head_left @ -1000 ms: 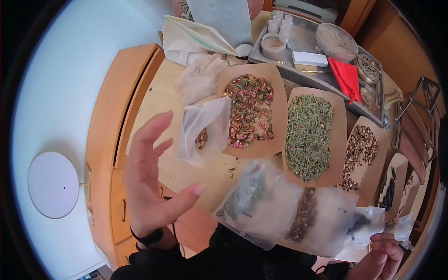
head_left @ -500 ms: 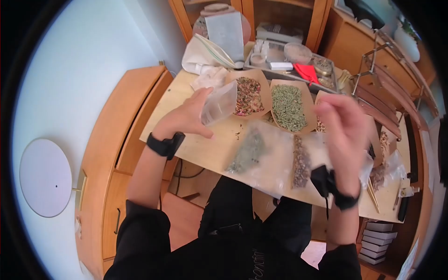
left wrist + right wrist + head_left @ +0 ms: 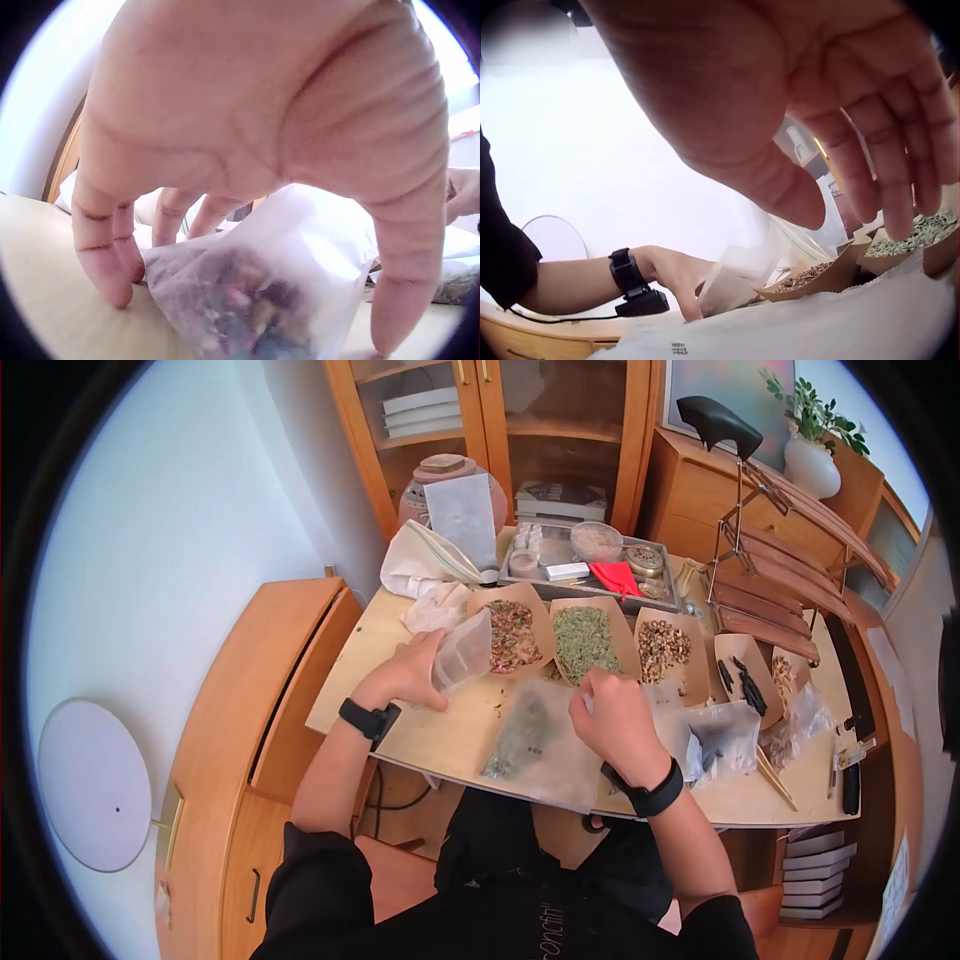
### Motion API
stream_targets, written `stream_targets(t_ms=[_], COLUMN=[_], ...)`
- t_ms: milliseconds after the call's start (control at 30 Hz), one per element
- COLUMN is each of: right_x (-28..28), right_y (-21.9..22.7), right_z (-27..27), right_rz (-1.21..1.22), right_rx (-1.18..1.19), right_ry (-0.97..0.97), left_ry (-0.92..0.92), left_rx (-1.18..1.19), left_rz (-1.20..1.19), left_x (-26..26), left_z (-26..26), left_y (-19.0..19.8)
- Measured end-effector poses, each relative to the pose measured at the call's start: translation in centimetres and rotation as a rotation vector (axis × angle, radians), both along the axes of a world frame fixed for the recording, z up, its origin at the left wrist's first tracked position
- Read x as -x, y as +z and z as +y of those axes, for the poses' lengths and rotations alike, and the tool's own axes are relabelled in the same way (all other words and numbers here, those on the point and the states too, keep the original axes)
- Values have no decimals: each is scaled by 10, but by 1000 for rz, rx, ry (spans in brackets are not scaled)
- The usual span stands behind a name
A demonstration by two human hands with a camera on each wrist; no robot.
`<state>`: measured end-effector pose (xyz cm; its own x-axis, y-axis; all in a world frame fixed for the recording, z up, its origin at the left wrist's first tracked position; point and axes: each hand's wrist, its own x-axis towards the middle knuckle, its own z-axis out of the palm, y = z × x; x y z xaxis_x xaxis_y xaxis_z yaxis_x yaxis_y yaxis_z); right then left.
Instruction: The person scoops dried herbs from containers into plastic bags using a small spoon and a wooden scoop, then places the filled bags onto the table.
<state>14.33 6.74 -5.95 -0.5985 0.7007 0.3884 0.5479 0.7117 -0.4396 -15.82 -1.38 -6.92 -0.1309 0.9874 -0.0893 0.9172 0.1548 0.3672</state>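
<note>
My left hand (image 3: 412, 672) is at the table's left with fingers and thumb spread wide. In the left wrist view, a translucent bag (image 3: 262, 300) of dried petals stands between the thumb and the fingers, the fingertips pointing down at the tabletop. Over the flat bags at the front hovers my right hand (image 3: 618, 722), its fingers loosely bent; the right wrist view shows nothing between thumb and fingers. Beneath it lies a frosted bag (image 3: 540, 755) with green herb inside. Dried petals (image 3: 512, 635) and green herb (image 3: 587, 643) fill paper trays behind.
Chopped brown pieces (image 3: 665, 650) and black dried pieces (image 3: 750, 685) sit in further paper trays to the right. More filled bags (image 3: 725, 740) and tweezers (image 3: 776, 778) lie near the front edge. At the back is a grey tray (image 3: 676, 598) with jars and a red cloth.
My left hand has come down around the petal bag. The right hand rose from the lower right, then moved left and lowered over the flat bags. The head view has pulled back.
</note>
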Motion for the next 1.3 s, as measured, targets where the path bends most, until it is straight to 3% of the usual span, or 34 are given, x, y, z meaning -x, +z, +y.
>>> stream_targets(t_ms=[267,533,1033,1300], right_x=[-4,-6,-23,-28], right_y=[-2,-4,18,21], right_z=[3,2,19,24], right_rz=[173,236,250,256], right_rx=[204,225,114,89], right_ry=[-9,4,-42,-62], left_ry=[13,27,-40,-34], left_rx=[-96,-257,77,124], left_rz=[-190,-227,65,118], left_x=[9,-1,-1,-3], left_z=[-4,8,39,43], left_y=[15,25,49,50])
